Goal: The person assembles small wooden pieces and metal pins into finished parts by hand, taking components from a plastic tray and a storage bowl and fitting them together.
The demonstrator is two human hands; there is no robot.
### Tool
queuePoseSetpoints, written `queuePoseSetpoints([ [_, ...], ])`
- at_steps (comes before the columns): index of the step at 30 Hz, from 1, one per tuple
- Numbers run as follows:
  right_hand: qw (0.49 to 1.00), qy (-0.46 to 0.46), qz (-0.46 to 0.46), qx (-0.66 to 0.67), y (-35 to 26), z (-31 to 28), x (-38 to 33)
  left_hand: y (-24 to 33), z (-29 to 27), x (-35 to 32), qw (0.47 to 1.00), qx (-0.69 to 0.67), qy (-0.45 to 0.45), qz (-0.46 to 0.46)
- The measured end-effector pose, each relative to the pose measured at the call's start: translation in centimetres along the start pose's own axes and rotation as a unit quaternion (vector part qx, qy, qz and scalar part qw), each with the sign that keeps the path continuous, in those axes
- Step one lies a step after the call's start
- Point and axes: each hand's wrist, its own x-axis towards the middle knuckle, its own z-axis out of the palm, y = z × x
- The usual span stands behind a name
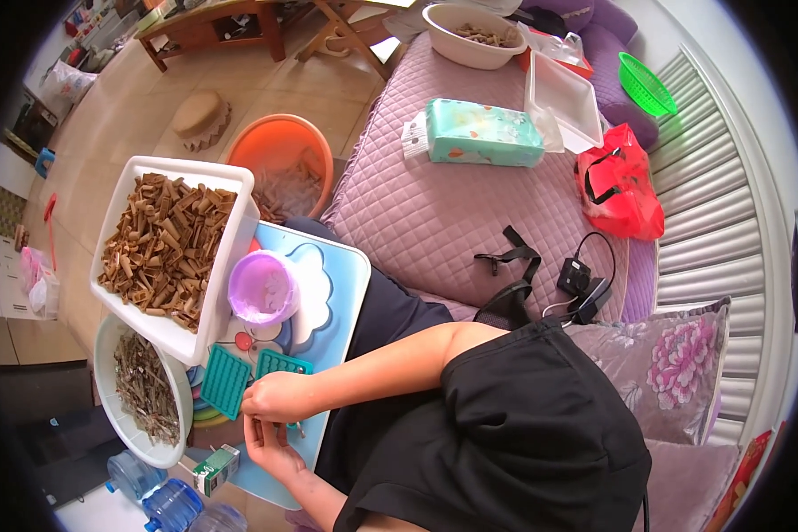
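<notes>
My right hand (282, 396), on the upper forearm in the picture, is closed into a loose fist over the blue table. Just below it, my left hand (273, 450) has its fingers curled up against the right one. Whatever they pinch between them is hidden. A teal ribbed tray (225, 381) lies beside the fingertips, and a second teal tray (284, 363) is partly covered by my right hand. A white bin (246, 182) heaped with brown curled bark-like pieces (164, 239) stands beyond. A pale basin (183, 390) of thin dry sticks (146, 390) sits alongside. A purple tub (264, 288) rests on the table (350, 279).
An orange bucket (324, 146) stands on the floor behind the bin. A green-and-white box (217, 470) and blue water bottles (170, 505) are near the table's lower edge. The quilted sofa (399, 168) carries a tissue pack (485, 133), a red bag (621, 186) and cables.
</notes>
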Motion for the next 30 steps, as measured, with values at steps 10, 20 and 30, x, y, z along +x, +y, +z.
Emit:
queuePoseSetpoints([
  [10, 0.997, 0.038, -0.056, 0.026, -0.3, 1.1, 1.1, 2.1, -0.4, -0.4, 0.999, 0.02, 0.024, 0.039],
  [20, 0.979, 0.094, -0.171, -0.063, -1.5, -0.3, 0.1, 2.4, 0.1, -1.4, 0.998, -0.039, 0.03, 0.036],
  [30, 0.98, 0.11, -0.162, -0.026, -2.2, -0.6, 0.4, 3.0, -0.1, -1.3, 0.998, -0.002, 0.033, 0.054],
])
